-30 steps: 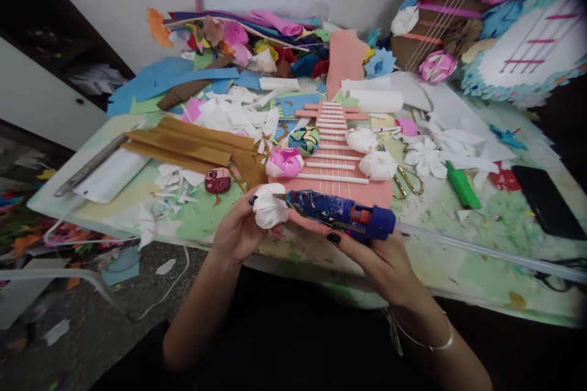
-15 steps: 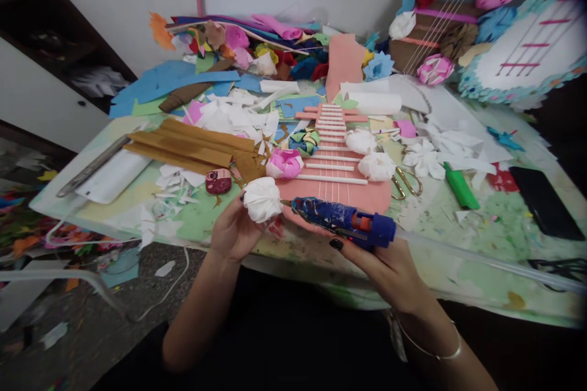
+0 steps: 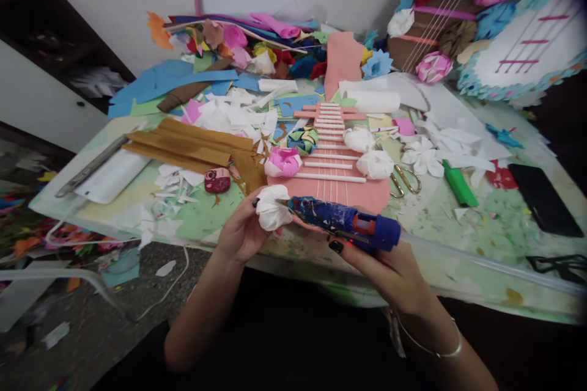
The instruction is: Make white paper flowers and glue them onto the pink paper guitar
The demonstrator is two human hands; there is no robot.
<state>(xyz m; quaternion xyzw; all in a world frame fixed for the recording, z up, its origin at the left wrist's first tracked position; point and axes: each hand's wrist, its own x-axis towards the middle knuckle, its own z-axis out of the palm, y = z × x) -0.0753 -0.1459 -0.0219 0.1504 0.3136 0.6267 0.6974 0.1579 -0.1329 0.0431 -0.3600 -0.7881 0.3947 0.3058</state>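
Observation:
My left hand (image 3: 239,231) holds a white paper flower (image 3: 271,208) by its edge, above the table's front edge. In my right hand (image 3: 383,272) is a blue hot glue gun (image 3: 342,220), lying sideways with its nozzle at the flower's right side. A long clear glue stick (image 3: 463,255) runs out of the gun's back to the right. Beyond both hands lies a pink paper guitar (image 3: 367,191) with white strips and strings. On it sit a pink-and-white paper flower (image 3: 282,162), a green-and-blue one (image 3: 302,140) and two white ones (image 3: 375,164).
Brown crepe paper (image 3: 183,145) and white scraps lie to the left, with a small dark red case (image 3: 217,180). Gold-handled scissors (image 3: 406,180), a green paper roll (image 3: 460,183) and a black phone (image 3: 545,200) are at right. Decorated paper guitars (image 3: 523,55) lean behind.
My left hand has brought the white flower slightly right, and it has turned so the nozzle now reaches into its folds. The glue gun has shifted only a little.

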